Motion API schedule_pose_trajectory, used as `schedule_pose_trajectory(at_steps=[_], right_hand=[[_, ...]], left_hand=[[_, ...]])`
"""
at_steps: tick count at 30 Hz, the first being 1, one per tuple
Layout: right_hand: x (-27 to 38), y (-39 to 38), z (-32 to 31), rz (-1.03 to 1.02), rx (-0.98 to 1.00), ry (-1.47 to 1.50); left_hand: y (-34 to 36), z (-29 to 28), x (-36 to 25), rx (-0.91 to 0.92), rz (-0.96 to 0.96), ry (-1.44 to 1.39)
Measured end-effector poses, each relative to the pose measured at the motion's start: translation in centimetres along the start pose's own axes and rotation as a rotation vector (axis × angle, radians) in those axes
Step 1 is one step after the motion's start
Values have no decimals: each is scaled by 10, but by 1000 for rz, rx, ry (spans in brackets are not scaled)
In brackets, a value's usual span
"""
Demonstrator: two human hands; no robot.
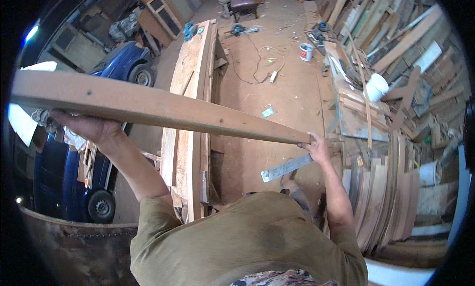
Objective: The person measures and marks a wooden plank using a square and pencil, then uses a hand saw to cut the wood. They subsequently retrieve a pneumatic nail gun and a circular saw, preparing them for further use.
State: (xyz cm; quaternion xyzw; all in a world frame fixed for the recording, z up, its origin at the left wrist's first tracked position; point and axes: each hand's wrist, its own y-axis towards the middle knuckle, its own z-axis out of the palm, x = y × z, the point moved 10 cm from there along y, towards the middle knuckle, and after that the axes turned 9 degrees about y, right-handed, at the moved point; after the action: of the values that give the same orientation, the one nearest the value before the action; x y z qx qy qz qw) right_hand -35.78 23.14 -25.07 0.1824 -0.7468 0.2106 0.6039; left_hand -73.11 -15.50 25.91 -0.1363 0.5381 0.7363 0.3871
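White bucket (376, 88) is sitting amid lumber (377, 202), contents unclear to me; with forearms reaching outward, my left hand (96, 128) is grasping a wooden beam (173, 109) from underneath, before the olive shirt (247, 236), my right hand (318, 148) clasping its farther end.

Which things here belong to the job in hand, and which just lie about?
In the job:
long brown wooden beam, supported by left fingers and right fingers
flat grey strip below, possibly held too

Apparently lying about:
round white plastic bucket
blue-and-white rectangular packet
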Motion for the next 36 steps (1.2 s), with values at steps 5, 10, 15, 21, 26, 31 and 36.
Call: schedule_pose_trajectory(at_steps=[5, 10, 15, 21, 26, 31, 36], right_hand=[[74, 118, 21, -34, 169, -262], [118, 251, 16, -269, 258, -371], [181, 353, 59, -434, 412, -443], [233, 475, 141, -560, 536, -630], [293, 563, 243, -698, 607, -729], [337, 656, 372, -762, 740, -851], [340, 729, 488, -855, 878, -960]], left_hand=[[18, -16, 28, 79, 75, 64], [-14, -27, 73, -385, -56, 320], [-34, -101, 120, -150, -160, -95], [-106, -155, 236, -557, -300, -76], [-150, -204, 354, -933, -348, -61], [-148, -211, 446, -1238, -317, -34], [-104, -181, 505, -1304, -370, 87]])
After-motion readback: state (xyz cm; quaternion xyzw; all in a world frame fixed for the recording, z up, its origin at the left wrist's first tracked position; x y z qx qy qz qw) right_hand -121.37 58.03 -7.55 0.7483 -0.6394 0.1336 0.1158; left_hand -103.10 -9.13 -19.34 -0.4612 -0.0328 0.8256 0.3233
